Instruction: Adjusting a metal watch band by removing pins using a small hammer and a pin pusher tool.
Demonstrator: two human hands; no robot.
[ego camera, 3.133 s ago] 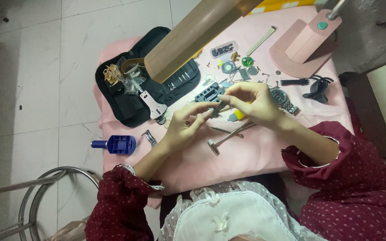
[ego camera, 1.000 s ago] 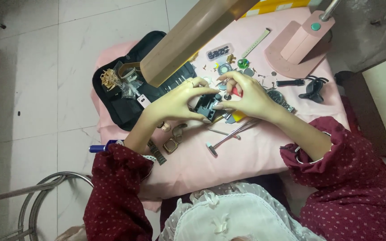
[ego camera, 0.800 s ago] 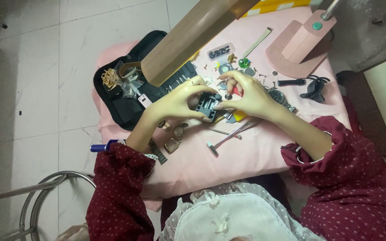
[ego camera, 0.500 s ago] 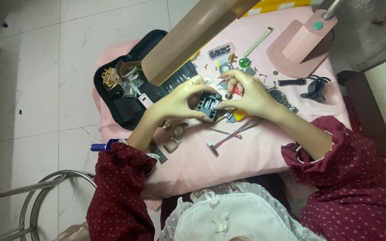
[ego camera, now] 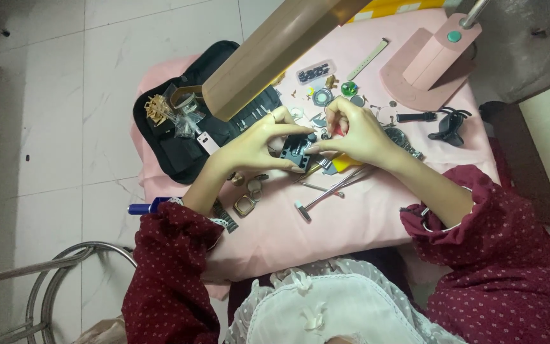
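My left hand (ego camera: 254,144) grips a small dark blue-grey holder block (ego camera: 295,153) on the pink table (ego camera: 351,223), fingers wrapped around its left side. My right hand (ego camera: 354,132) meets it from the right, fingertips pinched on a small red-tipped tool (ego camera: 337,129) held over the block. A little hammer (ego camera: 326,196) with a thin metal handle lies just in front of both hands. Something yellow (ego camera: 346,163) pokes out beneath my right palm.
A black open tool case (ego camera: 179,137) lies at the left. A pink desk lamp (ego camera: 428,64) with a long wooden arm (ego camera: 275,51) crosses above. Small watch parts, a watch (ego camera: 402,139), a strap (ego camera: 367,59), metal watch cases (ego camera: 247,204) and a blue bottle (ego camera: 144,208) are scattered about.
Three seconds ago my hands were lower, holding a thin tool above the hammer. They have moved up to the block, and my left arm now covers most of the blue bottle.
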